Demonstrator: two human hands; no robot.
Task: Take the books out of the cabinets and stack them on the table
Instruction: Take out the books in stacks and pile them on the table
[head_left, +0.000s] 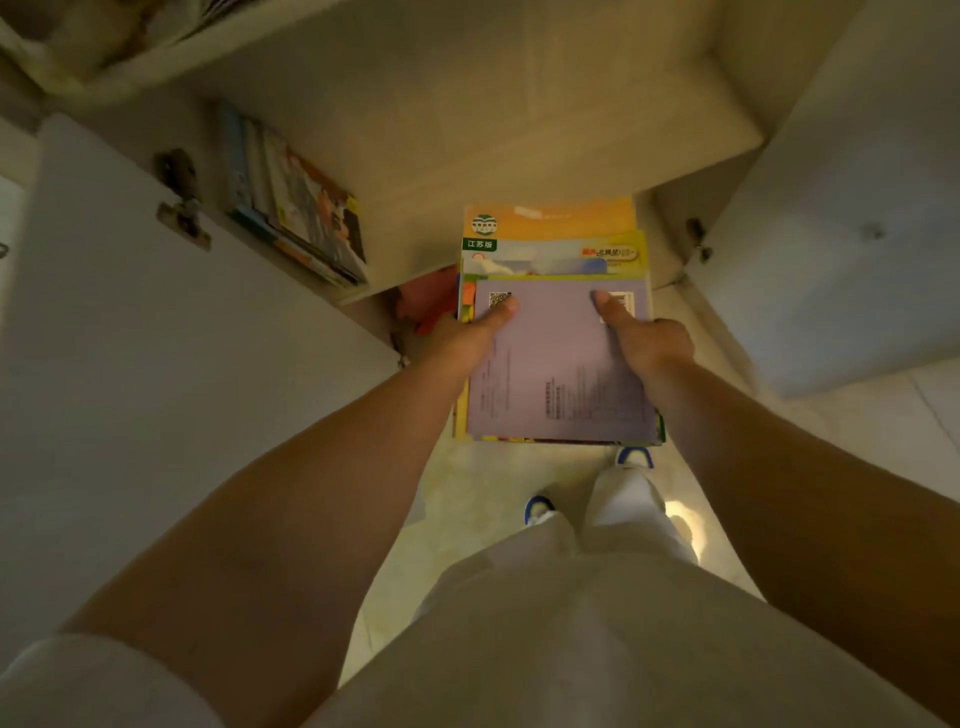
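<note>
I hold a stack of books (558, 358) in front of the open cabinet, its top cover pale purple with small print and QR codes. Orange, green and yellow covers stick out at its far end. My left hand (467, 338) grips the stack's left edge with the thumb on top. My right hand (647, 338) grips its right edge the same way. More books (296, 202) lean in a row at the left end of the cabinet shelf (519, 130). A red item (428, 299) shows on the lower level, partly hidden by the stack.
Two white cabinet doors stand open, the left door (156, 338) and the right door (841, 234), each close to my forearms. Below the stack are the pale tiled floor (498, 478), my light trousers and blue-and-white shoes. No table is in view.
</note>
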